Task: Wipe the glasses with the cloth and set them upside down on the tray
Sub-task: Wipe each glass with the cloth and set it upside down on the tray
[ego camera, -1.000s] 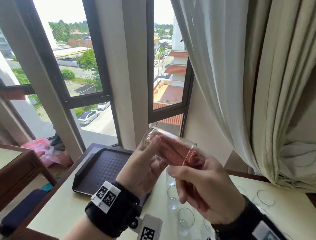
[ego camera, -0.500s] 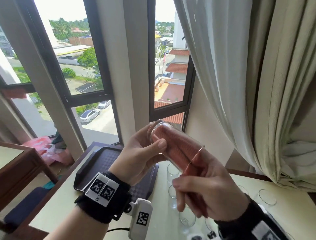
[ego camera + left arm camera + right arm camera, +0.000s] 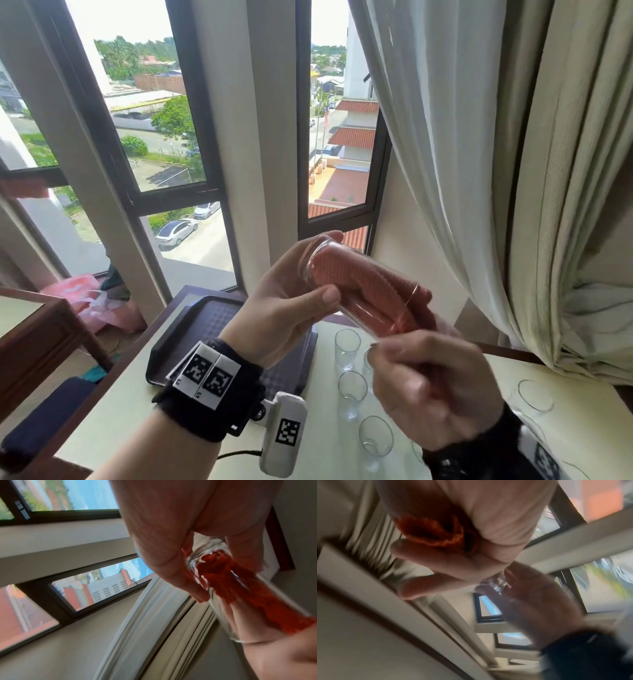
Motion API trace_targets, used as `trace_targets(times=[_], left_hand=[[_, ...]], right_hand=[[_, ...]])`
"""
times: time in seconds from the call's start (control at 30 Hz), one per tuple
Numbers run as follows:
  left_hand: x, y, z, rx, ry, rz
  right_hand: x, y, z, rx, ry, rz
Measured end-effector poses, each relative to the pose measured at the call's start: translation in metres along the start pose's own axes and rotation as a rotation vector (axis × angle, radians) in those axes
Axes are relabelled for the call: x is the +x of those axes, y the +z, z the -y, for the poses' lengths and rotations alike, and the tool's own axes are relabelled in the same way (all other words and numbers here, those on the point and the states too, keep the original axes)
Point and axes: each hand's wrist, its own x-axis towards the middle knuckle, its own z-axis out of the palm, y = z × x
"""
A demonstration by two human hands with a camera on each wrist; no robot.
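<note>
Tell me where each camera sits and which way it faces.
Head: worn on the head, looks down at the table; both hands and wristbands show.
Left wrist: looks along the left hand at the glass.
Right wrist: looks along the right hand holding the cloth; blurred.
All three views share the glass and the cloth.

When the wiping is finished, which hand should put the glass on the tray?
Probably the left hand. It already grips the glass near its base, and the tray lies on its side. The right hand holds the cloth stuffed inside.
</note>
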Motion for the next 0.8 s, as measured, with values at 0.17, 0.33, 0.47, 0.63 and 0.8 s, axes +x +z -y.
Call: trace_targets(times=[0.17,0.33,0.47,0.63,0.8], left_hand=[[0.000,0.005,-0.008,0.202,-0.035,-0.097],[0.001,0.001,0.002,0.271,-0.107,-0.196],[-0.008,-0.008,0.008,-0.074,-0.095,-0.052],[-0.009,-0.013,0.007,-0.118,-0.036,0.068],[-0.001,0.002,0.000,0.086,-0.074,-0.135]], right_hand=[[-0.004,0.001,-0.008,-1.082,-0.049,-0.233],[0.006,-0.004,-0.018,-1.617,-0.110,-0.288],[0.001,0.007,-0.008,-0.707,-0.005,-0.236],[0.003,0.010,0.016,-0.039,0.076,-0.049],[0.003,0.004,-0.010,-1.418,-0.065,-0.221]])
